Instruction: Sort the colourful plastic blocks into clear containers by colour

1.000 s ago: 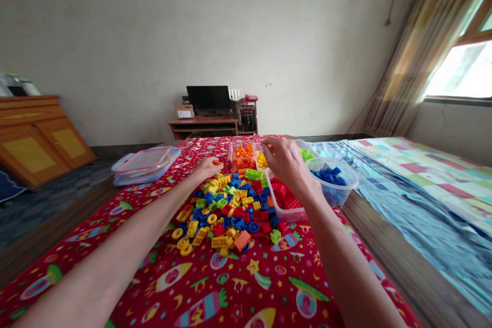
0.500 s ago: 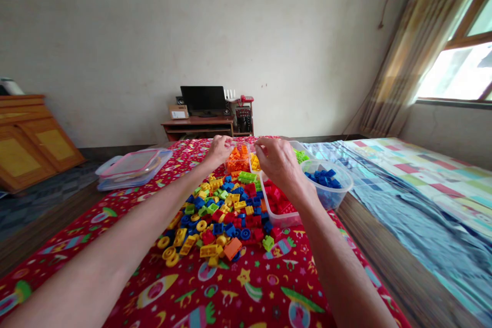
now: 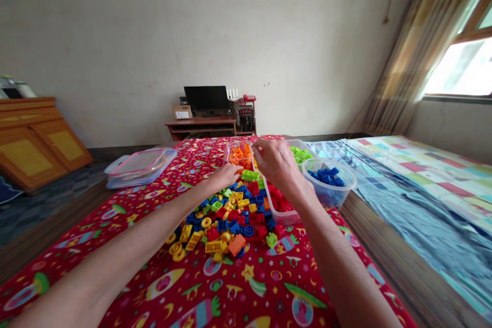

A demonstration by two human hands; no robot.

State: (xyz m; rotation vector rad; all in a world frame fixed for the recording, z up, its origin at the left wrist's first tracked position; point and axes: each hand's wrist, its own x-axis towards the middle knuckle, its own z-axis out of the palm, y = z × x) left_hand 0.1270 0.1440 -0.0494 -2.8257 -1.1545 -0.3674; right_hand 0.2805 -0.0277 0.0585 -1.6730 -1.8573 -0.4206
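A mixed pile of toy building bricks [image 3: 230, 215] in red, yellow, blue, green and orange lies on a red patterned cloth [image 3: 161, 246]. My left hand [image 3: 225, 177] is low over the pile's far edge, fingers stretched out beside the green bricks [image 3: 250, 175]. My right hand [image 3: 274, 160] hovers over the tubs behind the pile, its fingers curled together in a pinch; whatever is in them is too small or hidden. Beneath it is a clear tub of red bricks [image 3: 279, 200]. A tub of orange bricks [image 3: 241, 155] stands beyond my left hand.
Light green bricks [image 3: 300, 155] fill a tub at the back right. A round tub of blue bricks [image 3: 326, 178] stands to the right. Stacked plastic lids [image 3: 140, 166] lie at the left edge. One loose green brick [image 3: 271, 239] sits near the front right.
My left hand has come down and back from the orange tub to the far edge of the pile. My right hand stays over the tubs. The view has shifted slightly left.
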